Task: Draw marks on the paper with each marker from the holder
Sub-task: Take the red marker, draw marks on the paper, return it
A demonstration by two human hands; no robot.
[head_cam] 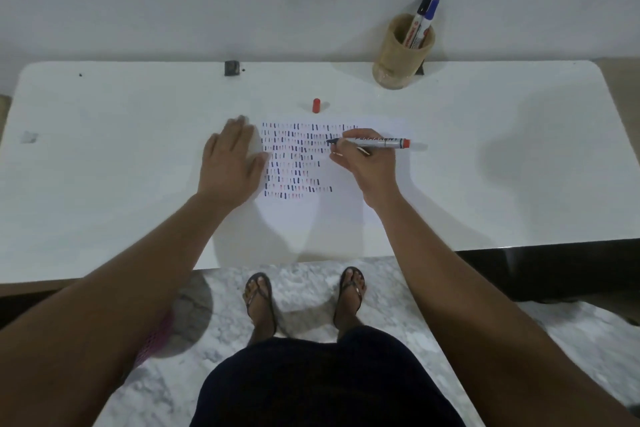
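A white sheet of paper (311,215) lies on the white table, covered in rows of short blue, black and red strokes. My right hand (367,163) grips an uncapped red marker (377,142), lying nearly flat with its tip on the paper pointing left. My left hand (232,163) rests flat with fingers spread on the paper's left edge. The marker's red cap (316,105) stands on the table just beyond the paper. A wooden holder (401,55) at the back right holds a black-capped marker (420,19) and a blue-capped marker (429,15).
The white table (104,149) reaches a pale wall at the back. A small black block (231,68) sits at the far edge. My feet in sandals (304,298) stand on a marble floor below the near edge.
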